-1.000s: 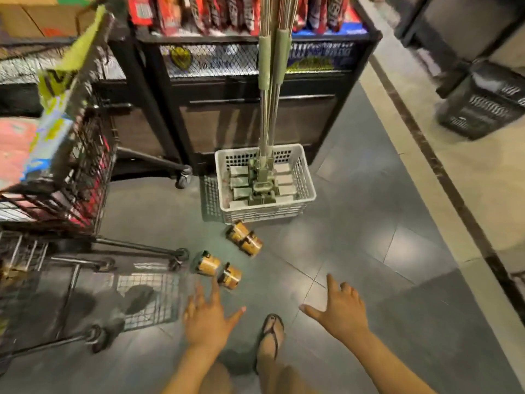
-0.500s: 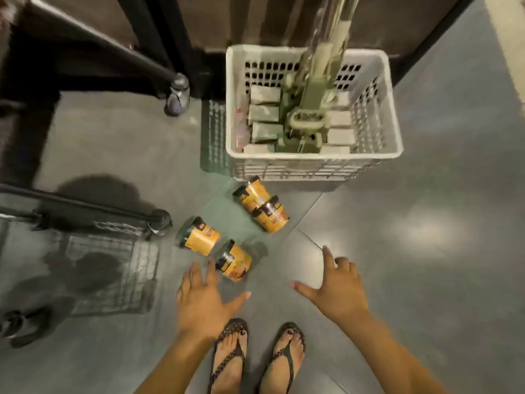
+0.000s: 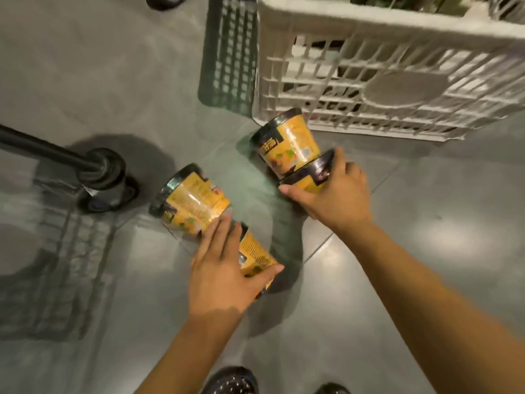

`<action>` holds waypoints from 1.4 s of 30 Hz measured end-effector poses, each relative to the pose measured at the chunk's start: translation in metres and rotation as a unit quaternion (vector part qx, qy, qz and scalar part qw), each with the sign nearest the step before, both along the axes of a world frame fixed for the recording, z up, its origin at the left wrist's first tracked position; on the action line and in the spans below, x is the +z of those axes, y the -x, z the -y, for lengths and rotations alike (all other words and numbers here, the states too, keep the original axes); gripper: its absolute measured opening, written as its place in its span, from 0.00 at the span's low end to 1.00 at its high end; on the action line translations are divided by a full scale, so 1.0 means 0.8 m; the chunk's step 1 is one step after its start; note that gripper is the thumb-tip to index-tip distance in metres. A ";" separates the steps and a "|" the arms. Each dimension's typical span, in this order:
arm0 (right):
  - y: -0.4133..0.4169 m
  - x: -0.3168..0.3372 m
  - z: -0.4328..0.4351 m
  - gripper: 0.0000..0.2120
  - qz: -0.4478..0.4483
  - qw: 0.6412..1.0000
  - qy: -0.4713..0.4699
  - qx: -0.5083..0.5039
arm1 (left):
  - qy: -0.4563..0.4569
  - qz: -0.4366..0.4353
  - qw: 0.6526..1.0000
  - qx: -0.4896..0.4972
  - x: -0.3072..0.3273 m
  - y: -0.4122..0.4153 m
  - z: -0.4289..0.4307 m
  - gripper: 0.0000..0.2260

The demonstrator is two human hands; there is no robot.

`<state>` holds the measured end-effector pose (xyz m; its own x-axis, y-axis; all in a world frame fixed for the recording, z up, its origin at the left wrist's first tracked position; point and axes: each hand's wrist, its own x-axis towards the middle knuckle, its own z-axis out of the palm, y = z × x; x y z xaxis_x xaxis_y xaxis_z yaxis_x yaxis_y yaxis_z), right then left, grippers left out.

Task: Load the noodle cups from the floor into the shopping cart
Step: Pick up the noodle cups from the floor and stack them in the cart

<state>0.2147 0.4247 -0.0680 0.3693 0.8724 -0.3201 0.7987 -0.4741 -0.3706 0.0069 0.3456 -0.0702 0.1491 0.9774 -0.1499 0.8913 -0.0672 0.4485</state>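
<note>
1. The left hand point(image 3: 224, 268) lies over the near cup point(image 3: 257, 257), thumb hooked round one side and fingers across the other. It should close on the cup's wall, not the lid, before lifting.
2. The right hand point(image 3: 338, 189) clamps the right cup point(image 3: 304, 182), thumb on the near side and fingers over the dark rim.
3. All 4 cups lie on their sides on the floor point(image 3: 426, 251). The left fingertips touch the left cup point(image 3: 193, 203), and the far cup point(image 3: 287, 140) leans on the right cup, so a straight-up lift looks best, or the neighbours may roll.
4. The far cup lies just beside the white basket point(image 3: 397, 89). The cart wheel point(image 3: 105, 177) stands to the left, and the cart's own basket is out of view.
</note>
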 end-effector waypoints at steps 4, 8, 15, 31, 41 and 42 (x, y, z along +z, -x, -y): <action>-0.005 -0.033 0.016 0.62 0.044 0.998 -0.052 -0.017 | -0.029 0.038 0.999 -0.003 -0.019 -0.003 0.015 0.38; -0.007 -0.045 0.057 0.60 -0.032 0.990 -0.121 -0.070 | -0.043 0.067 0.996 -0.052 -0.012 0.000 0.028 0.37; -0.012 -0.035 0.162 0.65 -0.229 0.940 -0.102 -0.233 | -0.089 0.109 0.974 -0.177 0.014 -0.012 0.081 0.28; -0.006 -0.005 0.131 0.65 -0.051 0.990 0.023 -0.128 | 0.161 -0.088 0.978 -0.100 0.026 -0.029 0.064 0.54; -0.009 0.157 0.099 0.64 -0.094 0.988 -0.054 -0.108 | 0.031 -0.079 0.996 -0.034 0.198 -0.004 -0.029 0.53; -0.011 0.187 0.084 0.65 -0.085 0.990 -0.063 -0.099 | 0.020 -0.080 0.996 -0.029 0.226 -0.005 -0.044 0.53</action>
